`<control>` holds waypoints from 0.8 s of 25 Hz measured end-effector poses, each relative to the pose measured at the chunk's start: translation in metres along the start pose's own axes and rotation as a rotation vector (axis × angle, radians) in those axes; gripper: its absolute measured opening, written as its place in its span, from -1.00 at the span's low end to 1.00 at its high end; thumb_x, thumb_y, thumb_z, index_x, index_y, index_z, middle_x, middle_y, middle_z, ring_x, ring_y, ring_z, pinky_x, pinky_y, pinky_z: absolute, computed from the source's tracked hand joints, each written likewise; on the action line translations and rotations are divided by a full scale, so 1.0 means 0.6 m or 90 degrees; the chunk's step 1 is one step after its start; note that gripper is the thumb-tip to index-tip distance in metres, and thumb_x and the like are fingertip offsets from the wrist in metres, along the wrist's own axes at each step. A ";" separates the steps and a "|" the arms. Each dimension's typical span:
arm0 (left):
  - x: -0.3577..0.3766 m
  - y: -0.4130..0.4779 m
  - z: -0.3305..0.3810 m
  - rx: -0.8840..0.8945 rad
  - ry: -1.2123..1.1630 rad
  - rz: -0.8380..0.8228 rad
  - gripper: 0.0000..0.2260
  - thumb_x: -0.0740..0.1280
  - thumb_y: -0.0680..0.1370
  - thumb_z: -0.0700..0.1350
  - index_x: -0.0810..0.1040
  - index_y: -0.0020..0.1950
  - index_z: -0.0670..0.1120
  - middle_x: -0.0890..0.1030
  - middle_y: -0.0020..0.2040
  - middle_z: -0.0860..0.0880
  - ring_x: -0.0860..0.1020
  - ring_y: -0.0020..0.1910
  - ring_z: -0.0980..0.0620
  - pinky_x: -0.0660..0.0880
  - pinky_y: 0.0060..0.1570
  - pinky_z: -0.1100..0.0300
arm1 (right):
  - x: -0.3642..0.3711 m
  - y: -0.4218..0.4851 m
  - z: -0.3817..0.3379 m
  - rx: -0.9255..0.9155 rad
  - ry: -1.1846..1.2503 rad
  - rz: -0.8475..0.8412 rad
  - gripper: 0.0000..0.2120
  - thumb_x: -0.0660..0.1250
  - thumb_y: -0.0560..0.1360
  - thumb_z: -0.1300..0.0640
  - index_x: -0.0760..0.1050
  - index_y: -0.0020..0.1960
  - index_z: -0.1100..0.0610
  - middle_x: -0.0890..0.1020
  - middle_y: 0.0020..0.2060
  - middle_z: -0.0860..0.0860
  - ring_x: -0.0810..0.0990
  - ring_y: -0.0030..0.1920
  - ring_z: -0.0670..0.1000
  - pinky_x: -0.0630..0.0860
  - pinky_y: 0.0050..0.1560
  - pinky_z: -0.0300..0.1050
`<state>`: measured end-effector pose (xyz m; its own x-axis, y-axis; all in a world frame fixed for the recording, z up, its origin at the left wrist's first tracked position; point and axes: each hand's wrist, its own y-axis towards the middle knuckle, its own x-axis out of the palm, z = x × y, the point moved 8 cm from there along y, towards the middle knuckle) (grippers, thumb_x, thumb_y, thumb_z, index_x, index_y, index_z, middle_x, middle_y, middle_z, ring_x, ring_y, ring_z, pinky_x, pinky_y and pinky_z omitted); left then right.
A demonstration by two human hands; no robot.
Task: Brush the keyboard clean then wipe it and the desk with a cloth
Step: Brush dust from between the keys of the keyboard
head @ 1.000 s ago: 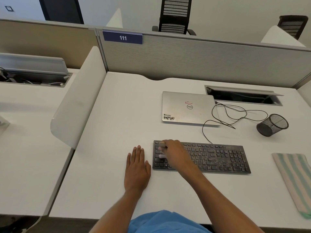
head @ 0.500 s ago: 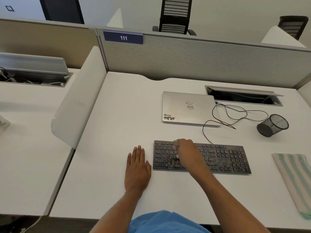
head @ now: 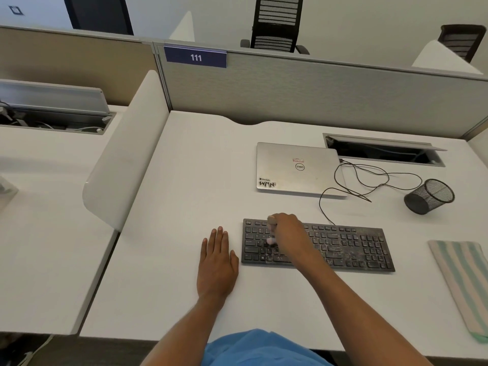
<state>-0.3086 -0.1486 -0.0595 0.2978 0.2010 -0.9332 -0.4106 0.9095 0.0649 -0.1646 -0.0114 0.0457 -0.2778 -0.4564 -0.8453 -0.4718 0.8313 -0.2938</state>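
Dusty black keyboard (head: 353, 247) flat on white desk (head: 184, 186); pale brush (head: 271, 229) on its left keys; striped cloth (head: 460, 278) lying well right.

Lying on the bench (head: 184, 180) I am counting one keyboard (head: 348, 247), one laptop (head: 298, 167), one mesh cup (head: 429, 196), one striped cloth (head: 462, 283) and one black cable (head: 369, 180). Two hands are showing, a left hand (head: 216, 262) and a right hand (head: 289, 231), with one brush (head: 271, 241); two office chairs (head: 276, 22) are standing beyond the partition (head: 317, 88).
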 end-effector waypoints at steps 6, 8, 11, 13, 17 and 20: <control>0.002 0.000 -0.002 -0.003 0.004 0.004 -0.45 0.08 0.67 -0.02 0.33 0.64 -0.20 0.28 0.67 -0.13 0.21 0.67 -0.07 -0.01 0.65 -0.04 | -0.007 0.003 -0.019 0.017 0.053 0.006 -0.60 0.24 0.59 0.26 0.40 -0.30 -0.16 0.64 -0.15 -0.03 0.70 -0.08 0.00 0.66 -0.02 -0.02; 0.002 0.000 -0.002 -0.003 0.007 0.004 -0.46 0.09 0.68 -0.03 0.31 0.65 -0.19 0.27 0.67 -0.13 0.19 0.68 -0.07 -0.02 0.66 -0.03 | 0.021 0.014 -0.041 -0.009 0.114 -0.015 -0.58 0.31 0.55 0.28 0.38 -0.36 -0.12 0.62 -0.23 -0.06 0.71 -0.14 -0.03 0.69 -0.04 0.07; 0.002 -0.002 -0.003 -0.001 0.004 0.003 -0.46 0.08 0.68 -0.03 0.31 0.65 -0.19 0.26 0.68 -0.12 0.18 0.68 -0.06 -0.02 0.66 -0.03 | 0.048 0.019 -0.046 -0.026 0.129 -0.021 -0.72 0.31 0.56 0.27 0.49 -0.24 -0.04 0.67 -0.16 -0.05 0.72 -0.12 -0.02 0.70 -0.03 0.08; 0.002 0.000 -0.004 -0.004 -0.002 0.001 -0.46 0.09 0.68 -0.02 0.32 0.64 -0.19 0.26 0.68 -0.12 0.18 0.68 -0.06 -0.01 0.66 -0.04 | 0.027 0.011 -0.027 -0.011 0.117 0.001 -0.67 0.29 0.58 0.25 0.47 -0.30 -0.06 0.65 -0.20 -0.09 0.72 -0.18 -0.03 0.70 -0.04 0.08; 0.005 0.000 -0.003 -0.002 -0.001 -0.002 -0.46 0.10 0.67 -0.02 0.33 0.64 -0.19 0.27 0.67 -0.13 0.18 0.68 -0.06 0.01 0.66 -0.05 | -0.028 -0.019 0.018 0.047 0.009 0.024 -0.67 0.25 0.64 0.22 0.37 -0.28 0.00 0.61 -0.23 -0.04 0.65 -0.21 -0.05 0.63 -0.19 -0.12; 0.003 0.000 -0.003 -0.004 0.001 -0.001 -0.46 0.12 0.67 -0.02 0.33 0.64 -0.19 0.27 0.67 -0.13 0.18 0.68 -0.06 0.00 0.66 -0.04 | -0.045 -0.035 0.005 0.041 0.012 0.085 -0.76 0.20 0.68 0.13 0.45 -0.13 0.17 0.63 -0.25 0.07 0.51 -0.37 -0.11 0.45 -0.32 -0.13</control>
<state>-0.3099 -0.1487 -0.0621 0.2967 0.1996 -0.9339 -0.4161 0.9072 0.0617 -0.1446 -0.0157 0.0738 -0.3506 -0.3453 -0.8705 -0.3751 0.9035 -0.2073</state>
